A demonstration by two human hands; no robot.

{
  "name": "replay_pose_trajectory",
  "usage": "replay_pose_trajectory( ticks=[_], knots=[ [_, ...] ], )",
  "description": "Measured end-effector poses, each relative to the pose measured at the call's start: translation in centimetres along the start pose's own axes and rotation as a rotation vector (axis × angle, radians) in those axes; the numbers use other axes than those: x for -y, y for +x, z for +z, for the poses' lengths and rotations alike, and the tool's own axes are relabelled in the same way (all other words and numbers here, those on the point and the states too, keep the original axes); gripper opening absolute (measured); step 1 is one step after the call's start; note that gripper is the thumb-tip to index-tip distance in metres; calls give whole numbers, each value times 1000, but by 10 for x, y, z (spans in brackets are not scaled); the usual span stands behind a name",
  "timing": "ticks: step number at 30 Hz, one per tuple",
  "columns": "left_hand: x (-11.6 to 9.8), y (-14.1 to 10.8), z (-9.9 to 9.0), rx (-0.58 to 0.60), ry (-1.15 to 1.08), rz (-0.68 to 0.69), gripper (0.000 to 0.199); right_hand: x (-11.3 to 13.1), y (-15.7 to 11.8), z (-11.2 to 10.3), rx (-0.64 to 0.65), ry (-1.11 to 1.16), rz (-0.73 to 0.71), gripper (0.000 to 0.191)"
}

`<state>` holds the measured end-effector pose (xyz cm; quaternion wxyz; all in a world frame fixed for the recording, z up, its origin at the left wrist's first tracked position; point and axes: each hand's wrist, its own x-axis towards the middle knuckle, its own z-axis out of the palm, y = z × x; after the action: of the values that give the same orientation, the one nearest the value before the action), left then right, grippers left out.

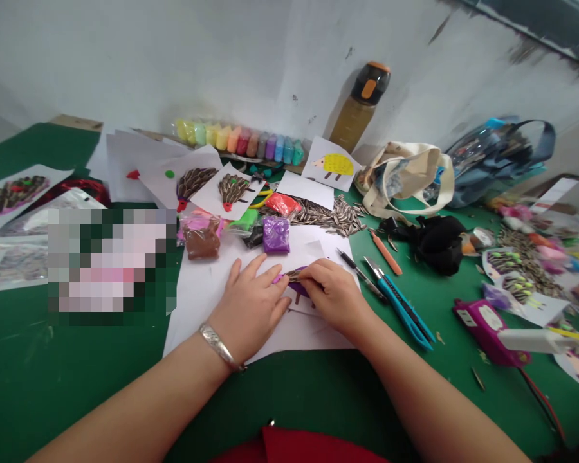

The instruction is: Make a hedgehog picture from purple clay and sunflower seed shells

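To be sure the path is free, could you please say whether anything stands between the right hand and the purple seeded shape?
Nothing visible does: the right hand has its fingertips at the purple shape. The left hand is at its opposite end; the purple packet lies beyond.

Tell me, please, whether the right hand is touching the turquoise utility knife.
Apart: the head view shows a dark pen and green tabletop between the right hand and the turquoise utility knife.
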<state>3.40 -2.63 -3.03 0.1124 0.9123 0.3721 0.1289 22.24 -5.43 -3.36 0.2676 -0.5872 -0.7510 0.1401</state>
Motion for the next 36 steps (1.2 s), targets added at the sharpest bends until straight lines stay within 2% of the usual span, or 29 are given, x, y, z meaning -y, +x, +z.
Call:
replay_pose_trajectory(
  ticks=[8, 17, 22, 36],
  knots=[
    [0, 1, -1, 25, 22, -10, 31, 2, 1, 4, 1, 5, -12, 14],
    [0, 0, -1, 22, 14, -6, 30, -1, -4, -11, -10, -66, 77, 11],
    [-1, 0, -2, 12, 22, -6, 29, -3, -4, -5, 53, -117, 50, 17],
    [-2, 0, -2, 7, 12, -6, 29, -2, -2, -2, 37, -119, 54, 18]
  ],
)
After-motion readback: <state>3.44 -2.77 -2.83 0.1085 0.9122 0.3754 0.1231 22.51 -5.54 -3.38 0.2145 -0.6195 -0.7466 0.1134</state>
